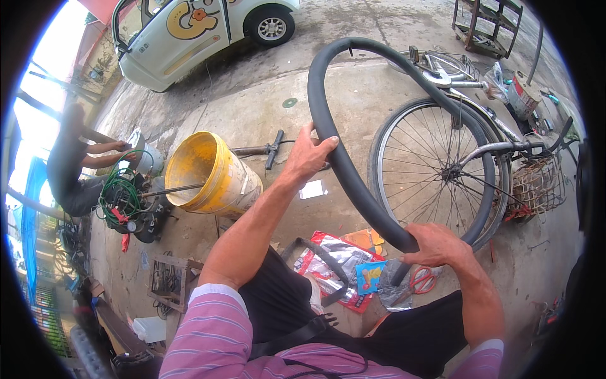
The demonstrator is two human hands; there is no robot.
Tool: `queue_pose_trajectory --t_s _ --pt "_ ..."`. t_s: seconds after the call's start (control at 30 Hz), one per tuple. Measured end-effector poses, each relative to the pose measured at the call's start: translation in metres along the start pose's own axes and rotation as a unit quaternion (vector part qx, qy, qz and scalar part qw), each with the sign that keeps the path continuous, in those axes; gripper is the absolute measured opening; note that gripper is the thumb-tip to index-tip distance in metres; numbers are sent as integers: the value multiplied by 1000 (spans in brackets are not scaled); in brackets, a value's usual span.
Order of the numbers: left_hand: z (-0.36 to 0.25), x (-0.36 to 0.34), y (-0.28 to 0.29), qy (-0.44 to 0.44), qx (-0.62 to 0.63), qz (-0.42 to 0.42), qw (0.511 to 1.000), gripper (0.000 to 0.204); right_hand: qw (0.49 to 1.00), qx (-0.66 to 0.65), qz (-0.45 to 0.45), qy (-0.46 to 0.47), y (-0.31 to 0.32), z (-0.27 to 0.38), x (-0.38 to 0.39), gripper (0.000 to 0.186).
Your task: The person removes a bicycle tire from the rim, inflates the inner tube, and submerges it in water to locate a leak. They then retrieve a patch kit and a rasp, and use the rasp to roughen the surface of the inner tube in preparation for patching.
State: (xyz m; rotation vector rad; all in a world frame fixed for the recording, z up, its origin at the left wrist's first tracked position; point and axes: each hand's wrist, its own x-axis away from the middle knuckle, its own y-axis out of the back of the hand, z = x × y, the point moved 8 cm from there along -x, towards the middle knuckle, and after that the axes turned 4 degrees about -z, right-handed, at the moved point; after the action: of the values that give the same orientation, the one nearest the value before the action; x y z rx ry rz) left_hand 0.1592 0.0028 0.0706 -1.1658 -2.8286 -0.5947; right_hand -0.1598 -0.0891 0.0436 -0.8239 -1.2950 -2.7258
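Observation:
Both my hands hold a swollen black bicycle inner tube (355,179), raised as a large loop. My left hand (309,155) grips its near-left side, thumb laid along the rubber. Lower down on the right, my right hand (435,244) is closed around the tube, hiding part of it. A thin valve stem points inward at the loop's top. Behind the tube, a bicycle wheel (451,172) belongs to a bicycle (470,85) lying on the ground; the loop's right side overlaps the wheel in view. Red-handled scissors (423,280) lie below my right hand.
Red and silver packets (328,265) and a blue packet (370,278) lie before my knees. Left of them stand a yellow bucket (237,183) and a machine with a coiled green hose (123,196). Another person (66,167) bends at far left. A white car (170,54) stands beyond.

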Motion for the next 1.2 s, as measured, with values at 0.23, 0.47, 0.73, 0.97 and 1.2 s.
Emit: queue_pose_trajectory --t_s 0.23,0.47,0.73,0.97,1.2 --pt "5 -4 -4 7 9 6 1000 85 1000 4 7 -10 -1 -4 -2 61" --pt "12 -6 -1 -12 8 11 1000 90 1000 4 0 -3 0 6 -1 54" --pt "16 -8 13 -20 14 13 1000 92 1000 5 -9 7 -8 13 -9 53" --pt "11 -9 -2 9 -2 -8 1000 83 1000 7 23 4 -13 -10 -9 52" --pt "23 -9 -5 18 39 13 999 79 998 -4 -13 56 -15 -15 -3 54"
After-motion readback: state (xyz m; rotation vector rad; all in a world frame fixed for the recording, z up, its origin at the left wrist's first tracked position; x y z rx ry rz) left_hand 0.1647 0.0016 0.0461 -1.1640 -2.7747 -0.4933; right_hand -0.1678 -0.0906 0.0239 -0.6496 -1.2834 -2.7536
